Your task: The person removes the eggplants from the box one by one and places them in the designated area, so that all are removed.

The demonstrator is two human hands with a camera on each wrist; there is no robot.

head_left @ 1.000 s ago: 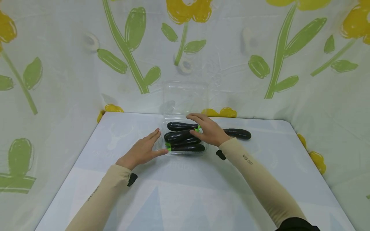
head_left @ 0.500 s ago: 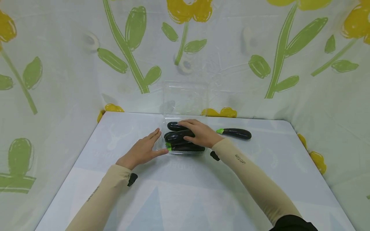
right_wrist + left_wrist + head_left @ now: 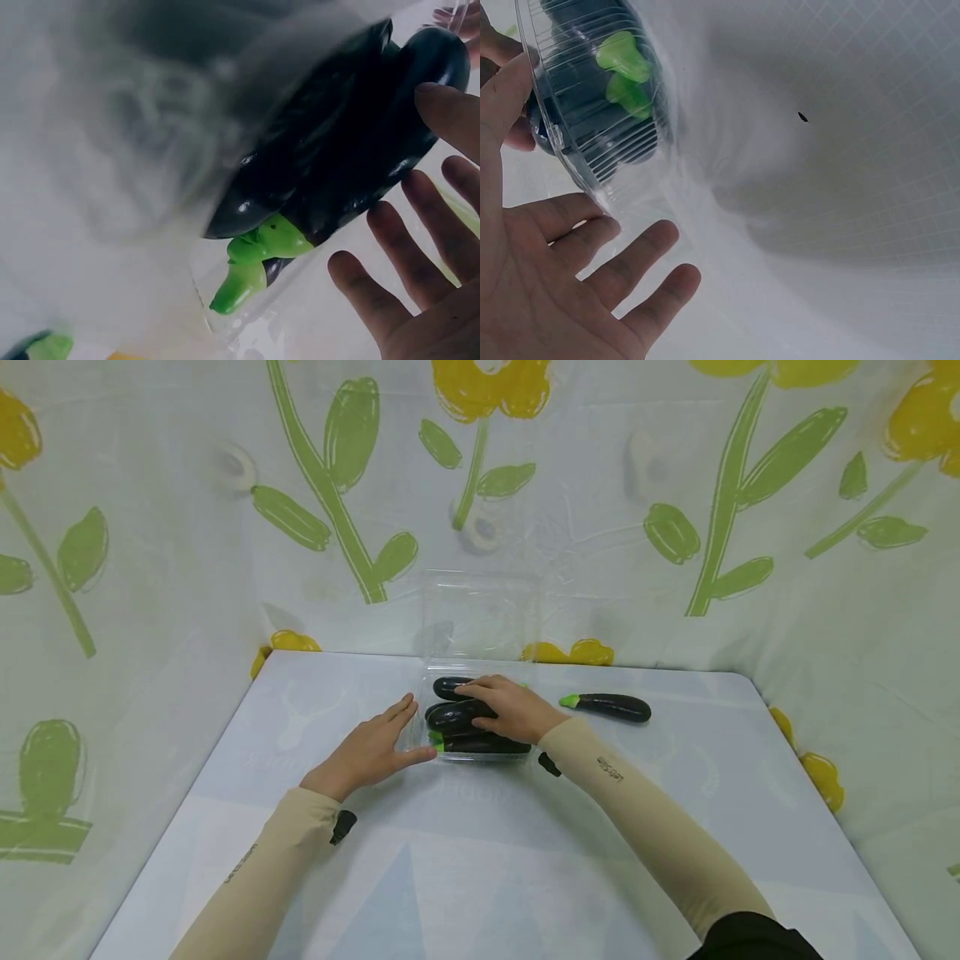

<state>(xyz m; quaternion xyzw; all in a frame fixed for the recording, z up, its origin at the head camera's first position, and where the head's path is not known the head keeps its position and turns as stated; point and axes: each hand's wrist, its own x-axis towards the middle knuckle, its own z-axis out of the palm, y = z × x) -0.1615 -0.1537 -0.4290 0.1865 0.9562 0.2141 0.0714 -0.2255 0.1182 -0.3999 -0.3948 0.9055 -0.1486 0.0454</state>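
Observation:
Several dark, glossy eggplants (image 3: 454, 718) with green caps lie piled in a clear plastic clamshell box (image 3: 480, 759), its lid (image 3: 480, 614) standing raised behind. My left hand (image 3: 367, 756) is at the box's left end, thumb and fingers spread; in the left wrist view its fingers (image 3: 592, 234) meet the ribbed wall. Over the pile lies my right hand (image 3: 517, 708), hiding the right part of the eggplants. The right wrist view shows its thumb resting on the upper eggplant (image 3: 375, 135) and fairly straight fingers (image 3: 401, 240) along the far side.
One loose eggplant (image 3: 615, 707) lies on the white table (image 3: 465, 868), right of the box, its green cap toward the box. A flower-printed curtain (image 3: 585, 527) hangs close behind the table's back edge.
My right hand has slid left along the pile, from the cap end toward the middle, uncovering the loose eggplant's cap. The left hand and the box have stayed put.

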